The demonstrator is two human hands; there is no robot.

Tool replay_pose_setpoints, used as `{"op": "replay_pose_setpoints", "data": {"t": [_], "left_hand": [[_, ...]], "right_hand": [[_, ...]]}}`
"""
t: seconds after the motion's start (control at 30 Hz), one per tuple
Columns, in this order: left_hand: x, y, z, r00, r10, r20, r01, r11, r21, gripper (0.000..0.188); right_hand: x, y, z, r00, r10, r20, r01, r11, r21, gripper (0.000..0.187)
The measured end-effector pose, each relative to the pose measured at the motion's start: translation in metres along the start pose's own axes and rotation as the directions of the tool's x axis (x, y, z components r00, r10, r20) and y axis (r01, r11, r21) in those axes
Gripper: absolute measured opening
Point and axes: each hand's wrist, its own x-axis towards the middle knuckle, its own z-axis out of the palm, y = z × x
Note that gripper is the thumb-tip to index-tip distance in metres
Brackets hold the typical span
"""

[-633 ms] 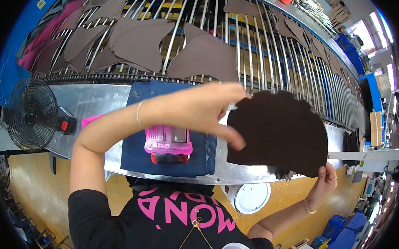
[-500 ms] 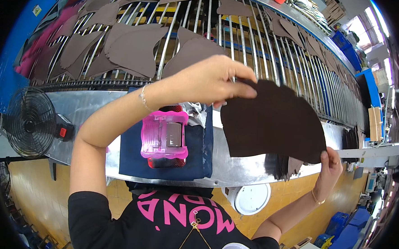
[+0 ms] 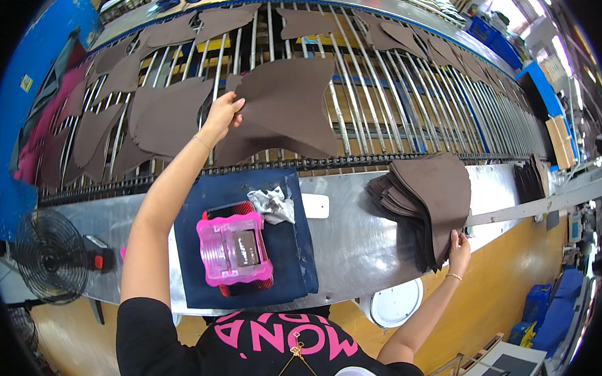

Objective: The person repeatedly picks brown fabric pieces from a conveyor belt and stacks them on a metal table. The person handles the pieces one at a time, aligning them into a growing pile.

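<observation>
My left hand (image 3: 223, 119) is stretched out over the conveyor of metal rods, pinching the left edge of a brown cut leather-like piece (image 3: 288, 102). That piece lies over the rods and partly covers another brown piece. Down at the right, my right hand (image 3: 459, 249) grips the lower right edge of a fanned stack of brown cut pieces (image 3: 443, 195), thumb and fingers closed on it. How many layers are between those fingers, I cannot tell. The stack rests on the metal table (image 3: 342, 251) and hangs slightly over its front edge.
Other brown pieces (image 3: 168, 116) lie spread on the rod conveyor (image 3: 414, 112). On a dark blue cloth (image 3: 195, 264) stands a pink roller device (image 3: 226, 249), with a crumpled white rag (image 3: 273, 205) beside it. A black fan (image 3: 52, 258) stands left, a white bucket (image 3: 395, 305) below the table.
My left hand has carried the brown piece away to the far left and laid it over the rods. My right hand has let go of that piece and moved down to the stack.
</observation>
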Motion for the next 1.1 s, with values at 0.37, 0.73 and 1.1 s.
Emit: {"op": "replay_pose_setpoints", "data": {"t": [0.37,0.73,1.1], "left_hand": [[0.036,-0.041,-0.015,1.0,-0.026,-0.013,0.027,0.995,0.094,0.03],[-0.04,0.02,-0.051,0.973,0.219,-0.077,-0.172,0.904,0.392,0.062],[-0.147,0.038,-0.093,0.978,0.199,-0.062,-0.186,0.968,0.166,0.055]], "right_hand": [[-0.018,-0.034,0.007,0.973,-0.138,-0.185,0.106,0.979,-0.172,0.032],[-0.036,-0.058,0.018,0.959,-0.005,-0.282,-0.048,0.983,-0.178,0.045],[0.005,-0.027,0.007,0.984,0.179,0.009,-0.179,0.982,0.056,0.058]]}}
